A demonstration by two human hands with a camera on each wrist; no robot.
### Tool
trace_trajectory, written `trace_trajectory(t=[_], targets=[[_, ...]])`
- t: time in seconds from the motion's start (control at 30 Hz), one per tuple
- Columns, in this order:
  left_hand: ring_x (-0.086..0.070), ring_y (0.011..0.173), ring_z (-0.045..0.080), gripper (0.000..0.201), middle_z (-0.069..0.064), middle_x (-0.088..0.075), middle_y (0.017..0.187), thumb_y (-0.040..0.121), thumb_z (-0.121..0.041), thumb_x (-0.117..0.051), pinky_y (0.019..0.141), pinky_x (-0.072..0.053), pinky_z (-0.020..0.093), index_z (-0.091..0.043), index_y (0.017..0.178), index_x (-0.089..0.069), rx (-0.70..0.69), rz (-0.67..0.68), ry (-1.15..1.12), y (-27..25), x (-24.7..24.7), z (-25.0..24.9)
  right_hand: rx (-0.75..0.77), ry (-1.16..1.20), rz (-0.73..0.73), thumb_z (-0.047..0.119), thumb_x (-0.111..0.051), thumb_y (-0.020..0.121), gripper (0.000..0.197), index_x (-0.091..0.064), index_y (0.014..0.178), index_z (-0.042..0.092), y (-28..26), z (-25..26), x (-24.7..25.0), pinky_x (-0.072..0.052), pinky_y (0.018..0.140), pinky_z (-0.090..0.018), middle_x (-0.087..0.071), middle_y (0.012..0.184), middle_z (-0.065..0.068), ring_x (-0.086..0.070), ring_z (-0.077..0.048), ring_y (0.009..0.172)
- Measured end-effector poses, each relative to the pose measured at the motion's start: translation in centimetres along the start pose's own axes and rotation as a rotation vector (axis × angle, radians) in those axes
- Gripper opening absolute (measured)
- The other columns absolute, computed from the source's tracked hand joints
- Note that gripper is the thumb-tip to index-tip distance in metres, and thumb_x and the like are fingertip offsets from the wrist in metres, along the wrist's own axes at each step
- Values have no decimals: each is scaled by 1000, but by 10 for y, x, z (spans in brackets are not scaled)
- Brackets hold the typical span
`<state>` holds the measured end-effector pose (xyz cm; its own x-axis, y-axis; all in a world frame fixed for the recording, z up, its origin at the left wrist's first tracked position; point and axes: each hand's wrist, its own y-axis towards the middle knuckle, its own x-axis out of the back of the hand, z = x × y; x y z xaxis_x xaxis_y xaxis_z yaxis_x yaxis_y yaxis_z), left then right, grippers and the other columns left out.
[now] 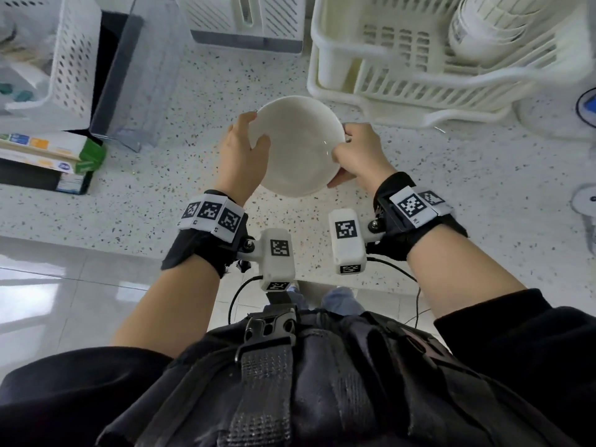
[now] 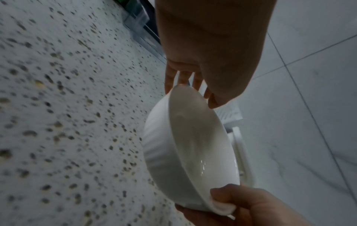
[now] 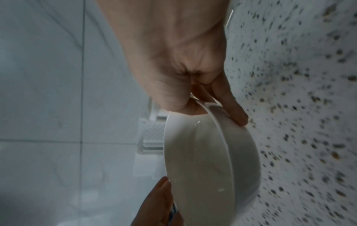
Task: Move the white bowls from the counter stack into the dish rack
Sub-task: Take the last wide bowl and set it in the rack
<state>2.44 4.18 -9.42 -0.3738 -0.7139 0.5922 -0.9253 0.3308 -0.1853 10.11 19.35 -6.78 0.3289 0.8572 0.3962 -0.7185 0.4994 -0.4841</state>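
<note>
One white bowl [image 1: 298,146] is in the air above the speckled counter [image 1: 161,201], held between both hands near the counter's front edge, with the dish rack [image 1: 403,82] beyond it toward the back right corner. The left hand [image 1: 240,153] grips the left side of the rim, thumb lying over the inside and fingers [image 2: 170,81] wrapped behind the outer wall. The right hand [image 1: 358,153] clamps the opposite rim the same way — thumb inside, fingers [image 3: 231,105] spread along the outside. Both sets of fingers are closed firmly on the bowl, which sits slightly tilted, mouth toward the person.

The bowl looks like glazed ceramic: rigid, fairly weighty for its size, and likely to chip or shatter if it knocks against the rack's hard plastic. The gloss and bright glints on the inner surface suggest a slick finish — possibly damp, though that cannot be told for sure. A grip across the rim at opposite sides, as here, seems the safest hold, since the curved wall offers little else to catch. A stack of white bowls [image 1: 493,24] already stands in the rack's far right corner, so the free grid to its left looks the natural landing place.
</note>
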Motion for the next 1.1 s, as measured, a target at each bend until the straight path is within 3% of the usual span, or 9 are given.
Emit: trace_trajectory(t=[0.13, 0.3, 0.5, 0.6, 0.73, 0.8, 0.87, 0.97, 1.1], targets=[[-49, 107, 20, 42, 8, -51, 133, 92, -16, -44, 82, -40, 31, -13, 134, -39, -79, -67, -81, 0, -21, -46, 24, 86, -47, -12, -44, 82, 42, -59, 117, 6, -5, -2, 47, -62, 59, -47, -53, 108, -6, -62, -30, 78], [-48, 116, 26, 46, 12, -49, 134, 92, -20, -41, 94, -46, 43, -13, 138, -34, -180, -68, -166, -5, -58, -95, 90, 180, -139, -12, -48, 81, 42, -59, 118, 5, -5, -7, 110, -62, 53, -44, -54, 109, -5, -59, -18, 70], [-44, 127, 26, 50, 12, -46, 139, 93, -29, -36, 106, -40, 48, -8, 139, -33, -281, -55, -238, -1, -95, -145, 99, 318, -230, -12, -49, 80, 46, -58, 122, 2, 8, -19, 168, -62, 54, -46, -55, 120, -8, -65, -30, 77], [-46, 126, 25, 46, 14, -46, 138, 98, -26, -33, 103, -44, 36, -5, 139, -33, -317, -43, -271, 6, -106, -158, 87, 402, -260, -13, -49, 79, 42, -59, 118, -1, 19, -20, 185, -62, 55, -48, -56, 122, -11, -64, -41, 86], [-53, 116, 18, 40, 11, -53, 132, 100, -25, -32, 80, -42, 6, -6, 135, -38, -347, -44, -250, 25, -110, -163, 88, 528, -262, -15, -48, 78, 30, -61, 102, -5, 37, -11, 195, -62, 53, -44, -57, 97, -7, -62, -40, 83], [-53, 115, 17, 40, 11, -53, 132, 100, -29, -31, 82, -43, 12, -9, 134, -40, -338, -47, -201, 39, -108, -165, 77, 557, -244, -16, -46, 79, 27, -60, 99, -5, 48, -3, 196, -62, 51, -41, -54, 89, -7, -64, -33, 68], [-50, 121, 20, 44, 11, -52, 134, 99, -32, -32, 96, -43, 26, -8, 134, -41, -329, -44, -179, 53, -104, -167, 53, 553, -241, -17, -45, 80, 26, -60, 99, -6, 61, 4, 195, -61, 49, -41, -53, 85, -8, -64, -31, 61], [-46, 126, 23, 45, 13, -52, 134, 98, -30, -33, 108, -38, 39, -4, 133, -43, -305, -51, -154, 76, -97, -169, 10, 551, -253, -16, -46, 81, 23, -59, 96, -4, 89, 13, 191, -62, 52, -45, -53, 89, -6, -60, -43, 86], [-45, 127, 22, 41, 11, -52, 135, 100, -26, -33, 109, -35, 36, -5, 133, -44, -274, -43, -76, 107, -94, -163, -79, 582, -299, -15, -47, 80, 31, -58, 108, -7, 126, 21, 184, -61, 57, -51, -54, 102, -12, -59, -45, 95]])
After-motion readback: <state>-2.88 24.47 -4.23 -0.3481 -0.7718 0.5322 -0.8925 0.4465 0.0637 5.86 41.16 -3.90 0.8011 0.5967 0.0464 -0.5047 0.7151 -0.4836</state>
